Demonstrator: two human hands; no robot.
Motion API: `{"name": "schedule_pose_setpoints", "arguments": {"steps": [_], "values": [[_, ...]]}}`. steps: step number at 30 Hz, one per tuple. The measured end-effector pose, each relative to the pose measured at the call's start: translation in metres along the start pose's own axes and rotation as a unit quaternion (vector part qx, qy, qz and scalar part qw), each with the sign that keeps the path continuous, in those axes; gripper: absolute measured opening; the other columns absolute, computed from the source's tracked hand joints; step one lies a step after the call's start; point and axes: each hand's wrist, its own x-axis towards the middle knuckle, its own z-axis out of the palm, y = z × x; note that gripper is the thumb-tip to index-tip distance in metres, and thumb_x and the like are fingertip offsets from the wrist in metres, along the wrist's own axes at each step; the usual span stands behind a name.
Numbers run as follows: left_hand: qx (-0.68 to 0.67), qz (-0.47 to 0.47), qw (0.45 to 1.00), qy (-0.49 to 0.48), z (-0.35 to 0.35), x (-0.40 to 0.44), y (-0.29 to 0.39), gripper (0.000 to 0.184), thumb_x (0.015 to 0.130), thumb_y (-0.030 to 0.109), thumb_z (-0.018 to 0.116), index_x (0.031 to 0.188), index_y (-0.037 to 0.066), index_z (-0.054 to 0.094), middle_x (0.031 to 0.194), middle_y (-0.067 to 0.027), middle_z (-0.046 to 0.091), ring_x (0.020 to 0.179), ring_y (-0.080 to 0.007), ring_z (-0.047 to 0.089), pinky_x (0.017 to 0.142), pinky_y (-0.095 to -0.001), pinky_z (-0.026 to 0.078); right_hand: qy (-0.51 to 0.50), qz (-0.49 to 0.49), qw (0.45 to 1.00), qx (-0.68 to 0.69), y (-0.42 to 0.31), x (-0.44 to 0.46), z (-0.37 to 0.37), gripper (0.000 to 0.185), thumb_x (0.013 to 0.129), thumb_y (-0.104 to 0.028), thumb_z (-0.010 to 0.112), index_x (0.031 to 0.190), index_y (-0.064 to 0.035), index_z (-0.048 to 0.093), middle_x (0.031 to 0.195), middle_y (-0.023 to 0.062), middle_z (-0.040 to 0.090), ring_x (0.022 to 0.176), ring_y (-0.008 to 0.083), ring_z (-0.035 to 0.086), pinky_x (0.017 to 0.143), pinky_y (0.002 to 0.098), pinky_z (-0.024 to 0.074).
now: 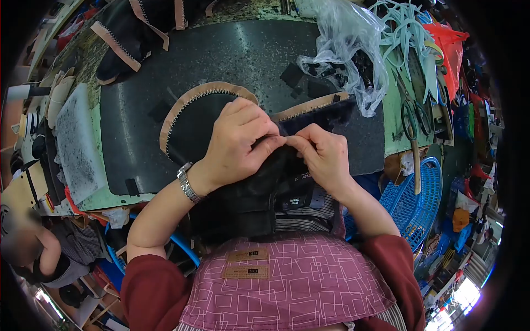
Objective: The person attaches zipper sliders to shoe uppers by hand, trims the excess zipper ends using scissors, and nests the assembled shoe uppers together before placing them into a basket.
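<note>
A black piece [237,207] with a tan, zigzag-stitched edge strip [190,102] lies partly on the dark work mat [243,49] and hangs toward my lap. My left hand [238,142], with a metal watch at the wrist, pinches at the black material near its upper middle. Fingertips of my right hand [322,154] are pressed together right beside the left ones, at the same spot. What lies between the fingertips is too small to tell. A second stitched tan strip [309,107] with dark fuzzy material extends to the right behind my right hand.
Other stitched dark pieces [117,49] lie at the back left. Clear plastic bag [353,44], scissors [409,118] and pale green straps [406,27] are at the right. A blue basket [414,204] stands lower right; a foam block [80,143] sits left. Another person [41,248] is at lower left.
</note>
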Motion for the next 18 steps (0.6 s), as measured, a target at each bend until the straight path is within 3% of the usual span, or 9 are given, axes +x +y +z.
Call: {"name": "schedule_pose_setpoints", "arguments": {"steps": [2,5,7,8,9,11,12,13,18], "values": [[-0.026,-0.006,0.999,0.021,-0.003,-0.002,0.004,0.018,0.060,0.015,0.073,0.069,0.009,0.058,0.082,-0.0053,0.054,0.072,-0.0203,0.053,0.063,-0.0293,0.043,0.000,0.092,0.995,0.039,-0.006,-0.001,-0.005,0.013,0.078,-0.014,0.061,0.073,-0.0027,0.059,0.058,0.0096,0.056,0.049,0.0170,0.055,0.046,0.0264,0.0421],[-0.050,0.065,0.994,0.067,0.001,0.001,0.023,0.019,0.061,0.015,0.073,0.069,0.008,0.057,0.084,-0.0063,0.055,0.073,-0.0222,0.056,0.056,-0.0295,0.046,0.045,0.063,0.996,0.046,-0.003,-0.006,-0.001,0.010,0.075,-0.011,0.064,0.070,-0.0034,0.059,0.059,0.0090,0.057,0.049,0.0195,0.055,0.046,0.0273,0.0426],[-0.092,0.058,0.993,0.044,0.008,0.000,0.020,0.016,0.062,0.013,0.071,0.071,0.007,0.058,0.087,-0.0060,0.057,0.077,-0.0225,0.057,0.062,-0.0305,0.048,0.088,-0.225,0.970,-0.019,0.005,-0.008,-0.005,0.007,0.070,-0.005,0.066,0.069,-0.0042,0.058,0.060,0.0070,0.057,0.050,0.0200,0.055,0.046,0.0286,0.0432],[-0.118,0.020,0.992,-0.048,0.004,0.001,0.013,0.015,0.063,0.011,0.070,0.072,0.007,0.059,0.088,-0.0054,0.057,0.077,-0.0219,0.057,0.063,-0.0301,0.047,0.062,-0.298,0.950,-0.068,0.003,-0.012,-0.008,0.007,0.068,-0.003,0.064,0.068,-0.0029,0.057,0.058,0.0068,0.056,0.048,0.0219,0.054,0.047,0.0283,0.0436],[-0.144,-0.019,0.979,-0.142,0.000,0.001,0.010,0.013,0.064,0.010,0.069,0.073,0.007,0.060,0.089,-0.0049,0.057,0.077,-0.0214,0.057,0.064,-0.0296,0.047,0.060,-0.299,0.950,-0.070,0.003,-0.009,-0.012,0.007,0.068,-0.003,0.064,0.068,-0.0029,0.057,0.058,0.0068,0.056,0.048,0.0219,0.054,0.047,0.0283,0.0436],[-0.158,-0.058,0.973,-0.156,-0.003,0.001,0.017,0.008,0.067,0.008,0.066,0.073,0.007,0.060,0.087,-0.0039,0.058,0.079,-0.0203,0.057,0.067,-0.0307,0.046,0.081,-0.328,0.941,-0.006,0.007,0.002,-0.021,0.005,0.069,0.000,0.062,0.070,-0.0020,0.058,0.062,0.0080,0.057,0.054,0.0217,0.056,0.052,0.0289,0.0456],[-0.141,-0.088,0.971,-0.174,-0.003,0.000,0.020,0.009,0.066,0.006,0.066,0.073,0.006,0.060,0.086,-0.0043,0.057,0.079,-0.0208,0.056,0.067,-0.0306,0.046,0.117,-0.276,0.953,-0.037,0.011,0.013,-0.033,0.004,0.071,0.000,0.061,0.073,0.0001,0.059,0.068,0.0101,0.059,0.061,0.0203,0.057,0.058,0.0271,0.0459],[-0.122,-0.117,0.967,-0.192,-0.003,-0.001,0.024,0.010,0.066,0.004,0.066,0.074,0.004,0.060,0.085,-0.0047,0.056,0.078,-0.0213,0.054,0.067,-0.0305,0.045,0.164,-0.117,0.978,-0.048,0.010,0.024,-0.042,0.007,0.070,-0.003,0.064,0.076,-0.0012,0.060,0.071,0.0096,0.059,0.064,0.0218,0.058,0.058,0.0296,0.0457],[0.018,-0.105,0.983,-0.147,0.011,-0.003,0.047,0.009,0.068,0.010,0.065,0.072,0.004,0.060,0.082,-0.0043,0.052,0.079,-0.0229,0.049,0.071,-0.0337,0.040,0.075,-0.032,0.975,-0.208,0.051,0.082,-0.078,0.016,0.072,-0.012,0.063,0.084,-0.0018,0.059,0.076,0.0113,0.059,0.067,0.0247,0.057,0.062,0.0314,0.0444]]}}
